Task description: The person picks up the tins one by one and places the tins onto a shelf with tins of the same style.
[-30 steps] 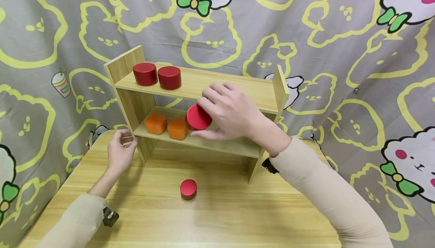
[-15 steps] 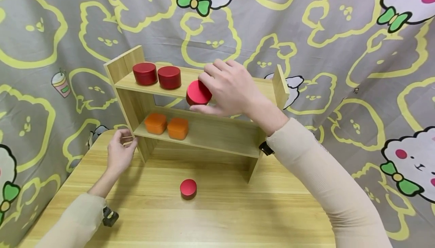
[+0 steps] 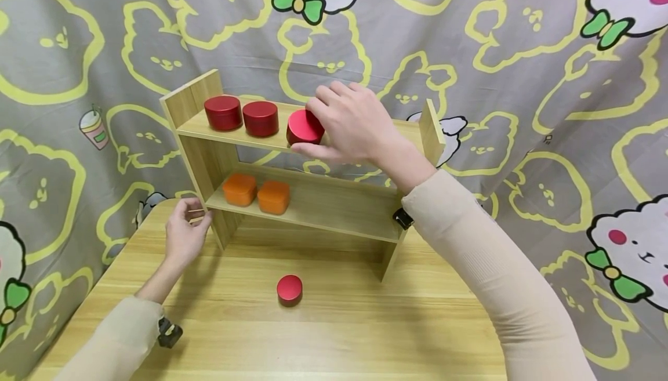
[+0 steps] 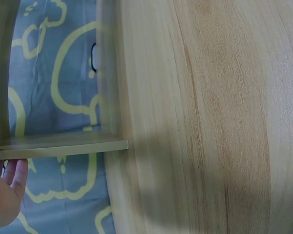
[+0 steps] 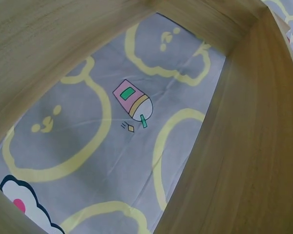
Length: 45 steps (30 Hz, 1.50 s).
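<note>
Cartoony curtain [image 3: 396,33] behind the shelf [image 3: 334,213], left hand [image 3: 185,231] pinching its side, right hand [image 3: 355,123] gripping a red tin [image 3: 304,128] up top.

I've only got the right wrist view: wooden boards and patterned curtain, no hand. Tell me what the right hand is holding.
Observer: In the head view, the right hand grips a round red tin.
Operator: Now report what sits one level down.
Observer: Two orange containers stand side by side toward the left end of the lower board.
Operator: Finish with the other side.
Observer: The left hand holds the left side panel of the shelf unit.
</note>
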Motion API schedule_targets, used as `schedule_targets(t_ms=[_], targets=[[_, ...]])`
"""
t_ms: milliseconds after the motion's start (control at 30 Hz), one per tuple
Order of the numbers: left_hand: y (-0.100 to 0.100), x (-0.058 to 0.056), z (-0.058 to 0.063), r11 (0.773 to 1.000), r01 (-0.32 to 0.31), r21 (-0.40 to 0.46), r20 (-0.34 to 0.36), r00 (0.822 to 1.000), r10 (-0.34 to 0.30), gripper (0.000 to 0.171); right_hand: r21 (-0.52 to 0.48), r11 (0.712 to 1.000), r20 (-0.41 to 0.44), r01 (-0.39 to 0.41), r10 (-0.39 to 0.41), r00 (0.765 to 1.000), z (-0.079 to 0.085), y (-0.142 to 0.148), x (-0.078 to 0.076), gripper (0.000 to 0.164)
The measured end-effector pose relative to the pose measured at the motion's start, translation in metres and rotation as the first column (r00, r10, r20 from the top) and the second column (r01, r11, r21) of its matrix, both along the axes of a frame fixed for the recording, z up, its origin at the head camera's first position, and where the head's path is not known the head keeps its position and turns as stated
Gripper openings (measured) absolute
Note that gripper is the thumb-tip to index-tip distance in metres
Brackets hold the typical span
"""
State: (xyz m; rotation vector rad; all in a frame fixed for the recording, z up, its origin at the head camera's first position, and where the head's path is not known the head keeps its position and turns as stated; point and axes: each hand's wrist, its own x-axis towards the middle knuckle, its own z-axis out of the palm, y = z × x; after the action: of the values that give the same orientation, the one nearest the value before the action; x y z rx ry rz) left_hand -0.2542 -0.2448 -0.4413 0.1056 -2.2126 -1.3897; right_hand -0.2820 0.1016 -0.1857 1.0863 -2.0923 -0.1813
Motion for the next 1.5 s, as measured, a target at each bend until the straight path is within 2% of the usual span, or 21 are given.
schedule_targets(t_ms=[267,700,1500], targets=[[-0.001,-0.001,0.002,1.000,0.007,0.011,-0.008,1.000,-0.007,0.031,0.009,0.998,0.110,0.062,-0.063,0.992,0.003,-0.002,-0.006,0.065],[-0.001,0.000,0.001,1.000,0.004,0.009,-0.005,1.000,-0.004,0.031,0.049,0.993,0.177,0.109,-0.116,0.977,0.003,-0.007,-0.017,0.062],[0.000,0.001,0.001,1.000,0.013,0.009,-0.003,1.000,-0.013,0.030,0.082,0.989,0.180,0.125,-0.138,0.974,0.003,-0.010,-0.024,0.059]])
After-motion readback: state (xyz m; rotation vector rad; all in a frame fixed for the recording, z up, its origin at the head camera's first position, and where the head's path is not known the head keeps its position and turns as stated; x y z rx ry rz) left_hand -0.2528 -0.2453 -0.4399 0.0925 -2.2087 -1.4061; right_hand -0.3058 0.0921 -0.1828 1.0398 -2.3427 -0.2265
